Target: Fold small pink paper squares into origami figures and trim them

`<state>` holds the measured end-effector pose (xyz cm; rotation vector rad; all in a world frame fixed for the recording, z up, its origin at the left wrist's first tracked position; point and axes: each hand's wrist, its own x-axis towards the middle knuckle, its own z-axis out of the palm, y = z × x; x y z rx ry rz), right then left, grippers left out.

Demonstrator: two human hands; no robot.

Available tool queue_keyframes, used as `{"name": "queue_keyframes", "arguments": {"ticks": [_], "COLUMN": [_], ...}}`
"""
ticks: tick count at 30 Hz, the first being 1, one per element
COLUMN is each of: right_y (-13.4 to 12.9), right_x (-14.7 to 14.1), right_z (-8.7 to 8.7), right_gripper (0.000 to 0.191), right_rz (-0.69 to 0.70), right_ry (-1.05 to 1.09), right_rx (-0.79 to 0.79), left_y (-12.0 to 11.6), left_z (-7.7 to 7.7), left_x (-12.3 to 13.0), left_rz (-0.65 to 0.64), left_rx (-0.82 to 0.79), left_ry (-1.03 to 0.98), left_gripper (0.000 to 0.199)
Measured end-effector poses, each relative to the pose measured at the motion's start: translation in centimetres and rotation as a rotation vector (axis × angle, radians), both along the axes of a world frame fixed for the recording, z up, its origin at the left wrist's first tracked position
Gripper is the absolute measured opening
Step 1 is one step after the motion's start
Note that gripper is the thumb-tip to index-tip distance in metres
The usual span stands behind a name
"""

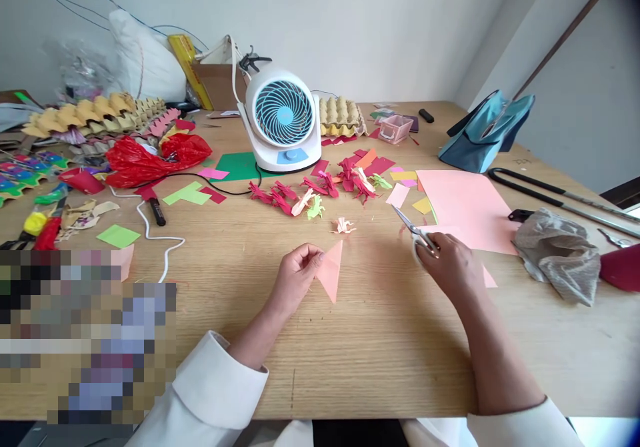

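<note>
So, one paper (332,275) in left fingers (306,254)

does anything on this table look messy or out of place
The crumpled grey bundle on the right looks bunched up and untidy beside the flat pink sheet. Ragged beige scraps lie scattered on the left. I see no spill, but the pixelated lower-left corner can't be judged.

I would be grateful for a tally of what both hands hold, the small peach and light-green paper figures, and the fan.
Pointed peach paper piece, in the left hand: 1
Silver-bladed scissors, in the right hand: 1
Small peach paper figures: 3
Small light-green paper figures: 2
White-and-blue fan: 1
Total: 8
</note>
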<state>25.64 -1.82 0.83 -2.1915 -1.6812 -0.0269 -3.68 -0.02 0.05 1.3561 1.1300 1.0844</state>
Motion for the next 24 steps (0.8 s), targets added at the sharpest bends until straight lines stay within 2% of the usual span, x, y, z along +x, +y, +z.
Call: {"name": "queue_keyframes", "arguments": {"ticks": [5, 10, 14, 17, 19, 20, 22, 24], "right_y": [0.2, 0.4, 0.4, 0.2, -0.1, -0.3, -0.7, -1.1], "right_x": [2.0, 2.7, 3.3, 2.0, -0.1, -1.5, -4.2, -6.5], "right_z": [-0.5, -1.1, -1.6, -1.0, -0.2, 0.1, 0.4, 0.2], "right_gripper": [0.034, 0.039, 0.039, 0.034, 0.029, 0.029, 0.034, 0.040], "right_rz": [-0.135, -0.155, -0.162, -0.133, 0.020, 0.129, 0.388, 0.542], "right_ry": [-0.141, -0.148, -0.095, 0.001, 0.214, 0.376, 0.711, 0.920], "right_rx": [-0.216, -0.252, -0.190, 0.007, 0.127, 0.100, -0.052, -0.190], "left_y": [-0.2, -0.4, -0.3, -0.3, -0.4, -0.5, -0.8, -1.1], "left_z": [0.3, 0.9, 0.7, 0.3, 0.2, 0.2, 0.3, 0.4], "left_x": [0.0, 0.2, 0.2, 0.2, 0.2, 0.3, 0.5, 0.7], "left_rz": [-0.033, -0.009, -0.006, -0.035, -0.067, -0.085, -0.120, -0.144], "left_rx": [0.060, 0.096, 0.095, 0.115, 0.134, 0.139, 0.127, 0.099], "left_ry": [0.072, 0.132, 0.154, 0.171, 0.184, 0.192, 0.201, 0.197], "left_gripper": [0.021, 0.020, 0.018, 0.018, 0.019, 0.019, 0.018, 0.019]}}
